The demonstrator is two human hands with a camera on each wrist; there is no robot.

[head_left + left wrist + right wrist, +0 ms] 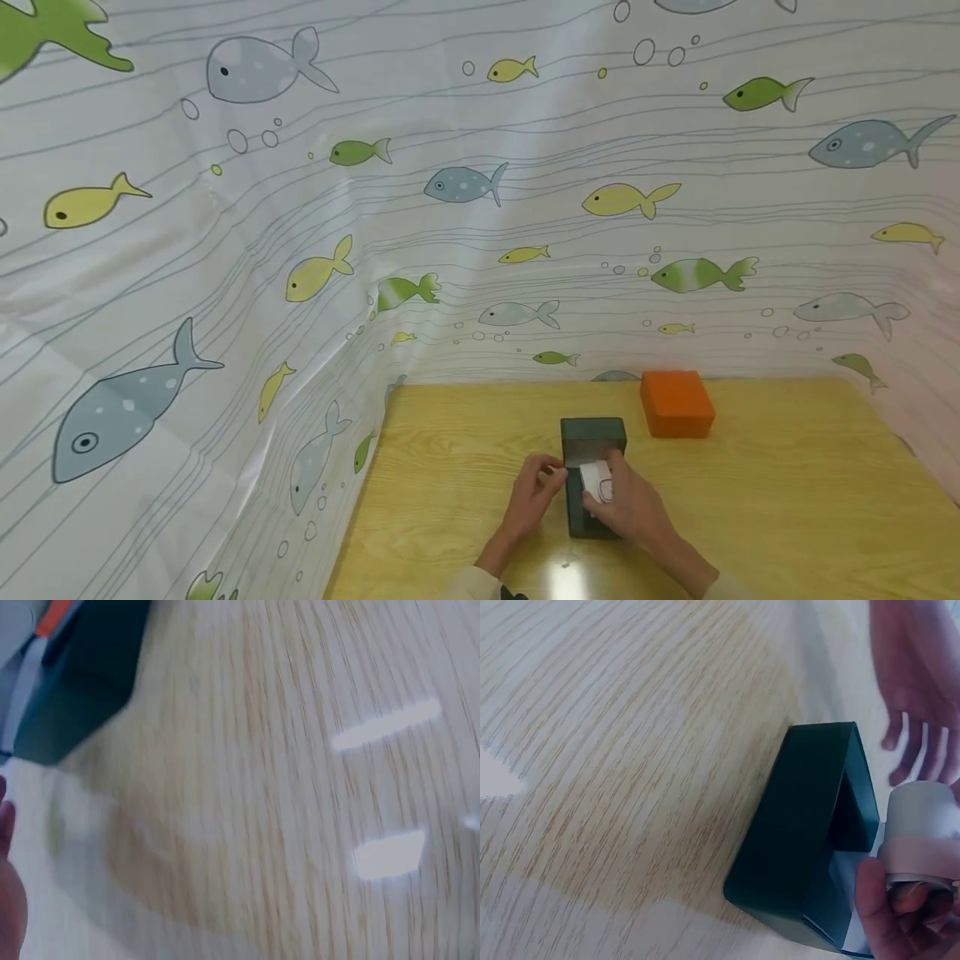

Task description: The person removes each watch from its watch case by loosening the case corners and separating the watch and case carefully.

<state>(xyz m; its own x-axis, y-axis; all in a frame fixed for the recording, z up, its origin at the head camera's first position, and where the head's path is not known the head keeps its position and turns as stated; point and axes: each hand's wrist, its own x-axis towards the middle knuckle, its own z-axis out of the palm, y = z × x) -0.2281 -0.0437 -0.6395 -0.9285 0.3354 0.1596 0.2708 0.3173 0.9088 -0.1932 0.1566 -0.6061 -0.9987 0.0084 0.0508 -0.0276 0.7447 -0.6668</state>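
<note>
While the right hand grips a white, rounded, cylinder-like piece over the lower half of the dark green, rectangular hinged box, care should go to the piece's angle. It looks loosely banded, with thumb on one side and fingers beneath; what it is made of cannot be told, though I would judge it light and easily scuffed. A light pinch on its sides seems best, its length lined up with the green box, so that no end catches on the rim. Moving it straight up or down, rather than sideways, should spare the walls and the raised lid on the far side. Whether it touches the inside is hidden by the fingers.

The left hand is just left of the green box, near the hinge, fingers loosely bent and apart from the other hand; whether its tips touch the edge cannot be told. Steadying that side with light fingertips would, I judge, stop the box from skidding on the smooth wood-grain counter.

Counted, there are two hands, one white piece, one green box with one lid, and one bright orange, square-topped block, which sits beyond the green box and to its right, well apart from the white piece. Two pale sleeves show on the near side of the green box, one on each arm.
</note>
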